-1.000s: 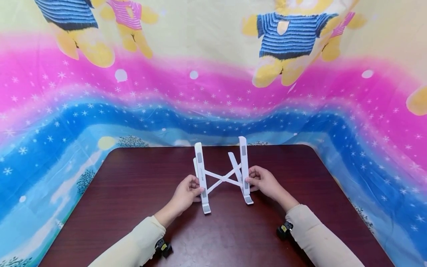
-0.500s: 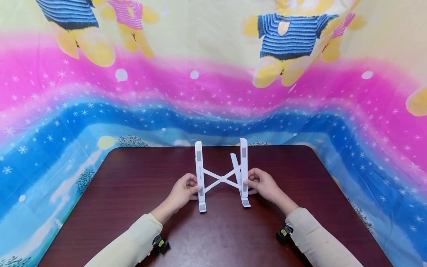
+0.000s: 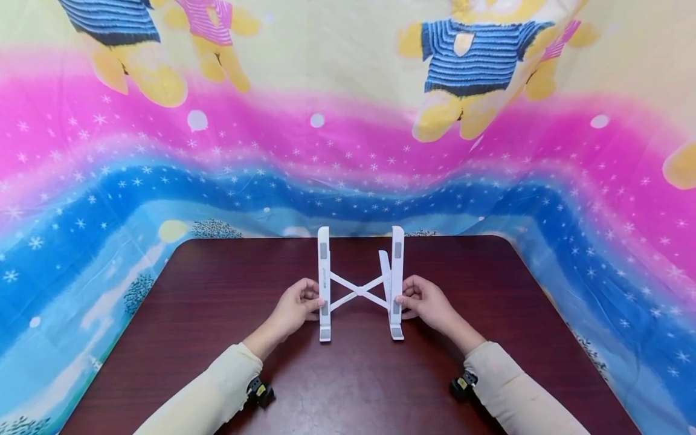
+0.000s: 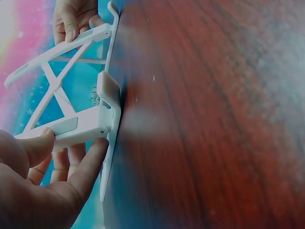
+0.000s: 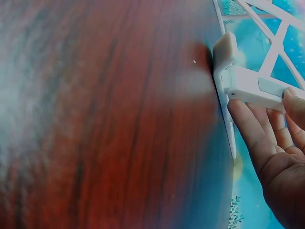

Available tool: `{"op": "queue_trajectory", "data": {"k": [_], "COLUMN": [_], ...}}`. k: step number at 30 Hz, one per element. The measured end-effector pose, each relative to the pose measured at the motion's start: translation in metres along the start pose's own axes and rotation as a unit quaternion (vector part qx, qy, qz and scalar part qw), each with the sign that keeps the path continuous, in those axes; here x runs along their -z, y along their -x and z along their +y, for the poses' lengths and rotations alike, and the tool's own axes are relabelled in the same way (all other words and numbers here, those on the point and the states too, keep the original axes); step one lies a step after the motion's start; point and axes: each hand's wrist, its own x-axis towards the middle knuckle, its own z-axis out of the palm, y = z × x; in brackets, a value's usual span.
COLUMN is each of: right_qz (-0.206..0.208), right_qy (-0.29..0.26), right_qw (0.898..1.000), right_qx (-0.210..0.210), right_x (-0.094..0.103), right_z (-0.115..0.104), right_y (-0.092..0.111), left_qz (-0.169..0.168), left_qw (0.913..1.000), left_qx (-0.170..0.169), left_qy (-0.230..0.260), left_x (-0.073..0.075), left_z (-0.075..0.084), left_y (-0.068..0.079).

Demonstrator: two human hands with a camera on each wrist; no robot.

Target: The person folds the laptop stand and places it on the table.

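Note:
A white folding laptop stand [image 3: 359, 291] stands unfolded on the table, its two long arms joined by crossed bars. Grey pads line the arms, and each front end has a small upturned lip. My left hand [image 3: 292, 307] pinches the left arm near its lower end, thumb on top and fingers beneath, as the left wrist view shows with the hand [image 4: 52, 186] close up. On the other side my right hand [image 3: 429, 302] grips the right arm the same way; in the right wrist view its thumb [image 5: 294, 107] lies by the grey pad.
The dark red wooden table [image 3: 217, 272] has rounded far corners. A printed cloth [image 3: 348, 151] with bears and snowflakes hangs behind it and along both sides. Black wrist cameras [image 3: 261, 391] sit below both cream sleeves [image 3: 201, 393].
The stand has straightened: its left arm's front end has shifted left and slightly back, and both arms now stand nearly parallel. Both hands have kept hold, the left moving slightly left with it.

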Motion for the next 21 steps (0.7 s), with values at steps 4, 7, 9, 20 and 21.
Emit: {"op": "queue_trajectory", "data": {"k": [4, 7, 9, 20, 21], "right_qz": [-0.005, -0.003, 0.007, 0.110, 0.117], "right_qy": [-0.003, 0.002, 0.011, 0.041, 0.032], "right_qw": [1.000, 1.000, 1.000, 0.993, 0.993], "right_qx": [0.005, 0.011, 0.013, 0.002, -0.002], "right_x": [-0.004, -0.007, -0.009, -0.020, -0.021], "right_z": [0.000, -0.002, -0.002, -0.007, -0.008], "right_y": [0.001, 0.002, 0.002, 0.014, 0.016], "left_qz": [0.007, 0.010, 0.014, 0.051, 0.056], "left_qw": [1.0000, 0.9999, 0.9999, 0.9979, 0.9972], "left_qx": [-0.004, -0.007, -0.007, -0.022, -0.026], "left_qy": [-0.004, -0.007, -0.008, -0.033, -0.041], "left_x": [0.003, 0.007, 0.009, 0.010, 0.009], "left_z": [-0.001, -0.004, -0.005, -0.006, -0.006], "left_y": [-0.003, -0.005, -0.005, -0.001, -0.001]}}
